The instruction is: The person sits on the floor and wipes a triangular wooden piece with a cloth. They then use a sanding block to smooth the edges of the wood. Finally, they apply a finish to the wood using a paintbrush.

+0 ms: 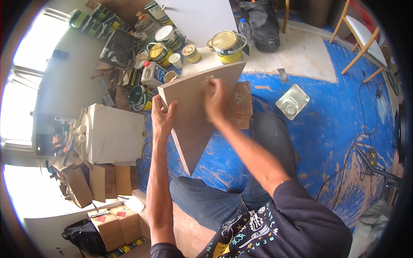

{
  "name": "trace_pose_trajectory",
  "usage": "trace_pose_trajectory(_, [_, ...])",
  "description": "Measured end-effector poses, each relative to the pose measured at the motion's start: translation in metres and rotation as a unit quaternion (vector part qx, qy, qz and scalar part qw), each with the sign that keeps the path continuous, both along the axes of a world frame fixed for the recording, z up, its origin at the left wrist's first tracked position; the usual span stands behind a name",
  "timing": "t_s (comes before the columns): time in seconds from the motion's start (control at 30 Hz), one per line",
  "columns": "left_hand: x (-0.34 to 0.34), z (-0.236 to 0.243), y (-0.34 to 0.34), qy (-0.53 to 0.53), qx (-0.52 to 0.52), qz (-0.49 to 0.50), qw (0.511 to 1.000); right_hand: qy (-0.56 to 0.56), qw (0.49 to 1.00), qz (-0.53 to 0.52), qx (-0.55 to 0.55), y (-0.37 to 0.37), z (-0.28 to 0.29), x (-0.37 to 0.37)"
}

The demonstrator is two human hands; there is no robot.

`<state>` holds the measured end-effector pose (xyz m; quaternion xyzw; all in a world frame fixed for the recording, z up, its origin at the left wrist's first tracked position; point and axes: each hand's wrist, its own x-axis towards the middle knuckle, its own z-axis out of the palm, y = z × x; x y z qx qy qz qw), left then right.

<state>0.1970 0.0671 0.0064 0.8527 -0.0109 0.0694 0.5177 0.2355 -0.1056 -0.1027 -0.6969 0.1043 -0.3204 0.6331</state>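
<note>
The wooden board (190,114) is edge-gripped by the half-curled left hand (162,119); a blurred pale scrap (209,78) seems pinched in the curled right hand (216,101); even strokes are advised.

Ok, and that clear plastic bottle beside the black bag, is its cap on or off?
On: the blue cap shows at the top of the clear plastic bottle, covering its mouth.
</note>
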Motion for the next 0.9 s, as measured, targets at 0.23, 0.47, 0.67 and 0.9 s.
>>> trace_pose_trajectory(0.23, [0.008,0.003,0.023,0.032,0.01,-0.01,0.999,0.1,0.963,0.245,-0.054,0.084,-0.028,-0.167])
trace_pose_trajectory(0.47, [0.017,0.004,0.023,0.05,0.028,0.004,0.998,0.149,0.976,0.027,-0.156,-0.013,-0.076,-0.038])
trace_pose_trajectory(0.67, [0.015,0.0,0.027,0.046,0.036,0.026,0.998,0.318,0.905,0.27,-0.081,0.059,-0.05,-0.176])
trace_pose_trajectory(0.9, [0.027,-0.001,0.03,0.061,0.03,0.006,0.998,0.169,0.957,0.13,-0.195,-0.008,-0.102,-0.063])
